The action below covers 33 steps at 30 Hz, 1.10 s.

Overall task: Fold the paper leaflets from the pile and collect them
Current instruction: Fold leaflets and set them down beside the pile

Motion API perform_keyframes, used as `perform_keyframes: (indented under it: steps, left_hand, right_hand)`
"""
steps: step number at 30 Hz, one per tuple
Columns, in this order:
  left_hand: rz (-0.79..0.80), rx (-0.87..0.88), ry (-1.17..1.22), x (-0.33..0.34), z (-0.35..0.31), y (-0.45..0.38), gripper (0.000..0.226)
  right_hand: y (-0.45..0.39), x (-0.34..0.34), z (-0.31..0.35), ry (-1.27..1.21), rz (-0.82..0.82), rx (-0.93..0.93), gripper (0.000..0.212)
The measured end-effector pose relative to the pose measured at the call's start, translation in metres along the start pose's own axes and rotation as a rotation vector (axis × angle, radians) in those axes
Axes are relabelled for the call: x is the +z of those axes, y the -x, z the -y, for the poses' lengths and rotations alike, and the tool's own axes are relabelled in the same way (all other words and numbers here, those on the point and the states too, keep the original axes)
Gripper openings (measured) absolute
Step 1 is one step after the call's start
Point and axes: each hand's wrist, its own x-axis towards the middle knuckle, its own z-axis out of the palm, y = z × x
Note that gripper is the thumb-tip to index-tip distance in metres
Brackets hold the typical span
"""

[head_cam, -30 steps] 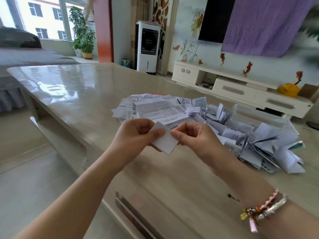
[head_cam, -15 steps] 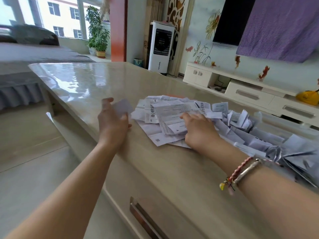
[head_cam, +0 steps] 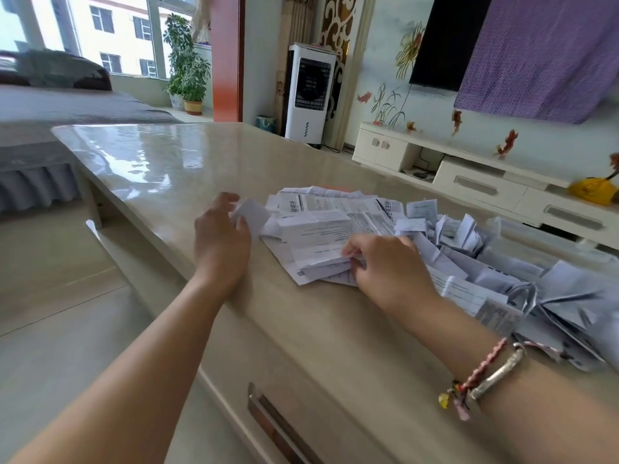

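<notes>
Glossy beige table running from the near right edge toward the far left corner. Pile of flat printed leaflets lying mid-table, nearer the right side than the left edge. Heap of folded leaflets touching the pile's right side and spreading toward the right edge.

Left hand over the table just left of the pile, palm down, fingers loosely curved; small folded slip at its fingertips, thumb touching the slip's lower edge. Cannot tell whether the slip is pinched or merely touched: motion blur there. Slip overlapping the pile's left margin.

Right hand on the near edge of the pile, fingers curled, thumb and forefinger pinching the near corner of the top leaflet, lifting it slightly from the sheets beneath. Bracelets on that wrist, one beaded, one silver.

Metal drawer handle on the table's near face. Beyond the far edge: white fan, potted plant by the window, low white cabinet, purple cloth hanging on the wall.
</notes>
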Motion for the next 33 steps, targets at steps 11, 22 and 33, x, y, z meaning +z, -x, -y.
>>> perform_keyframes:
  steps: [11,22,33]
  left_hand:
    - [0.001,0.011,-0.336,0.000,-0.004,0.004,0.060]
    - [0.554,0.378,-0.024,-0.013,-0.025,0.058,0.070]
    - [0.398,0.132,0.135,0.003,-0.039,0.068,0.026]
  right_hand:
    - [0.014,0.000,0.003,-0.051,-0.048,0.002,0.020]
    - [0.043,-0.025,-0.001,-0.163,-0.202,-0.018,0.009]
    - [0.047,-0.012,-0.021,-0.255,-0.471,-0.143,0.056]
